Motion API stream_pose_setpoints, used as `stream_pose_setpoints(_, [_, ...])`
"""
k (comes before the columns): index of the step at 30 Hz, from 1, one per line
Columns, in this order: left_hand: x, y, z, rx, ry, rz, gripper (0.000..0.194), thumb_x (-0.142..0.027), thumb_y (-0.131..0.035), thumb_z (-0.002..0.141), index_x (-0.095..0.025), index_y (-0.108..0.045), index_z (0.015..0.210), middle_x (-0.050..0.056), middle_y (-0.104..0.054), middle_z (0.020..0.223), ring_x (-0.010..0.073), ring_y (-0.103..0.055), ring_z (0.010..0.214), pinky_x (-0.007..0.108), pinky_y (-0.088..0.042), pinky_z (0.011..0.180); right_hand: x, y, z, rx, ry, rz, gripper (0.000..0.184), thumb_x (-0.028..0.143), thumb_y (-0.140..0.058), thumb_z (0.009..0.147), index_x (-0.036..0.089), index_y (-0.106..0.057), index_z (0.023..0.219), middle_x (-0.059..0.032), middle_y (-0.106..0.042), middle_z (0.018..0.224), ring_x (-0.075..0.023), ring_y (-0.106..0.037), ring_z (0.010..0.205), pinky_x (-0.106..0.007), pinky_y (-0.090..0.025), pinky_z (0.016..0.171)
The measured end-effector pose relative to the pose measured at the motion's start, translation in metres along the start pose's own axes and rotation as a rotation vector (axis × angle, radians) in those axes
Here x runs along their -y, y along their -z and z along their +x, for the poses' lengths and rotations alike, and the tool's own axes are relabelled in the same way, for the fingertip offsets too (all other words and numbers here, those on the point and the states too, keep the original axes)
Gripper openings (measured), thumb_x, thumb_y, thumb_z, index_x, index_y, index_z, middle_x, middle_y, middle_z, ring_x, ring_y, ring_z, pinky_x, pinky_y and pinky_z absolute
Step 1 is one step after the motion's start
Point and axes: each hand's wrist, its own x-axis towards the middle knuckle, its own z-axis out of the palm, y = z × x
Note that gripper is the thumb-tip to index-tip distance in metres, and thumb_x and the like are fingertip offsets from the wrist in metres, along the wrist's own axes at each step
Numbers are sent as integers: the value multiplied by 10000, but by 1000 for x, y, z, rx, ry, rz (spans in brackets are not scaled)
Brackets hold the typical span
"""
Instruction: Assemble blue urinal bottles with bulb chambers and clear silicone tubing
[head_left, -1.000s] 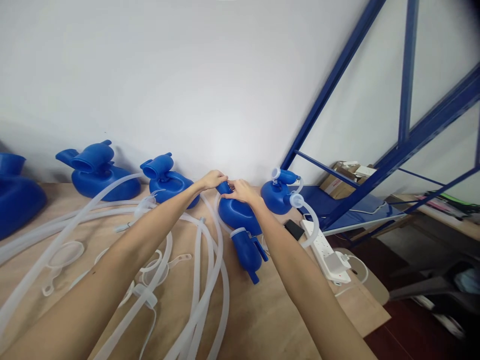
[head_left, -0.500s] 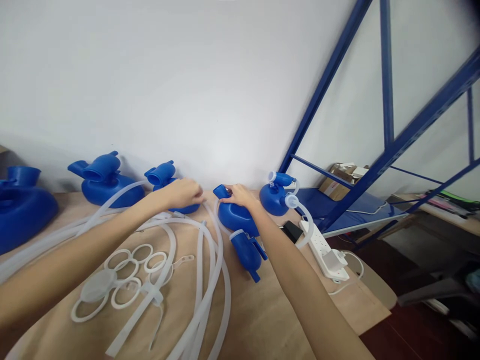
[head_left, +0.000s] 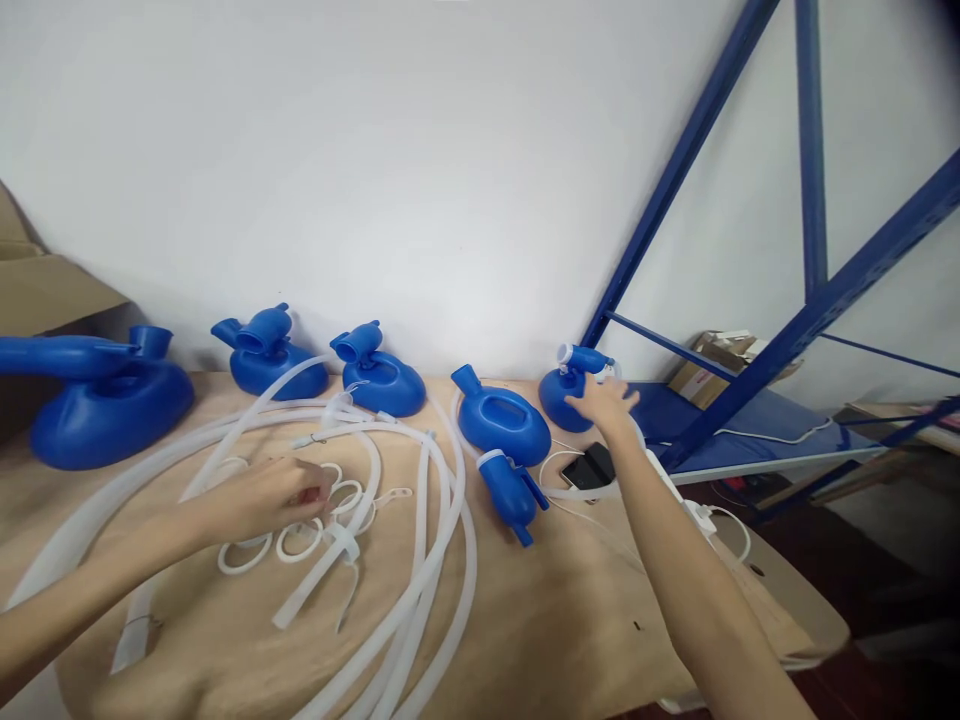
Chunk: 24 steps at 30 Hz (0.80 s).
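Note:
My left hand point(head_left: 277, 497) hovers over or among white rings point(head_left: 300, 540) on the table, its fingers curled; anything inside them is hidden. Fingers spread, my right hand point(head_left: 606, 402) reaches to the blue urinal bottle point(head_left: 562, 400) at the far right and covers part of it. That bottle carries a small blue head piece point(head_left: 585, 358) with a white collar. In the middle lies another blue urinal bottle point(head_left: 504, 428) with an open neck. A loose blue head piece point(head_left: 510, 497) with a handle lies just in front of it.
Several clear hoses point(head_left: 420, 590) loop across the table point(head_left: 555, 620). More blue bottles point(head_left: 386, 388) line the wall to the left, beside a cardboard box point(head_left: 52, 290). A black phone point(head_left: 591, 468), a power strip point(head_left: 701, 517) and a blue metal rack point(head_left: 690, 160) are at the right.
My right hand has let go of the middle bottle and moved right to the far-right one. My left hand has come back toward me, over the white rings. The view has shifted left.

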Motion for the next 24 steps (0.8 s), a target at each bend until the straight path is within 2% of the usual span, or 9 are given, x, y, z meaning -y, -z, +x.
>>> stream_pose_setpoints(3, [-36,6,29,7,-59,2,406,-470,-418,1024,-218,-710,898,43,-732,833,225,-663,754,324,-442,731,-41,9,-8,83,-34,30,567,418,-702,895,243,-641,1430,-230,-627,1398,-472,-626,1254,-626,-487,1005])
stream_pose_setpoints(6, [-85,2,81,-89,-128,-14,423,-452,-410,1033,-219,-698,1238,120,-746,1188,313,-708,1044,389,-493,914,-54,9,-20,82,-24,71,554,484,-680,907,313,-640,1431,-170,-640,1372,-398,-676,1202,-498,-539,966])
stream_pose_setpoints(8, [-117,-4,124,-118,-111,-81,586,-501,-457,1022,-212,-513,1528,177,-620,1460,367,-632,1286,435,-470,1063,-53,5,-28,61,-33,94,556,520,-674,904,317,-649,1421,-163,-641,1345,-388,-684,1184,-476,-542,960])
stream_pose_setpoints(10, [-143,-11,169,-138,-84,-103,731,-578,-459,1018,-230,-329,1648,202,-407,1657,412,-468,1477,475,-414,1159,-51,2,-32,41,-46,115,529,529,-638,924,324,-656,1411,-160,-640,1327,-383,-692,1164,-472,-544,951])
stream_pose_setpoints(12, [-159,-18,209,-155,-29,-131,799,-655,-444,1002,-313,-210,1685,195,-163,1759,499,-370,1523,573,-401,1160,-51,0,-33,30,-58,133,521,533,-588,948,325,-651,1421,-166,-635,1327,-384,-696,1147,-478,-545,940])
stream_pose_setpoints(15, [-169,-27,255,-156,56,-178,902,-849,-432,898,-391,-270,1658,183,-79,1773,622,-267,1515,693,-379,1130,-58,-1,-28,37,-60,152,558,547,-573,948,323,-625,1456,-170,-634,1335,-386,-697,1141,-493,-539,950])
stream_pose_setpoints(17, [-168,-34,274,-167,84,-198,988,-926,-444,824,-394,-297,1644,187,-73,1772,653,-169,1527,730,-347,1134,-63,0,-23,47,-49,163,618,553,-597,930,317,-583,1500,-159,-643,1346,-384,-687,1168,-499,-528,978])
stream_pose_setpoints(20, [-160,-40,295,-183,67,-205,1094,-923,-537,774,-340,-249,1654,210,-72,1768,605,-74,1569,721,-267,1196,-67,0,-17,90,22,208,678,536,-631,908,267,-555,1526,-146,-671,1330,-363,-689,1171,-473,-525,991])
stream_pose_setpoints(24, [-137,-33,319,-144,-10,-200,1132,-812,-679,757,-270,-243,1650,219,-107,1763,509,-65,1611,662,-217,1254,-69,2,-16,157,120,257,595,479,-678,883,263,-639,1436,-111,-710,1270,-326,-713,1118,-413,-538,964])
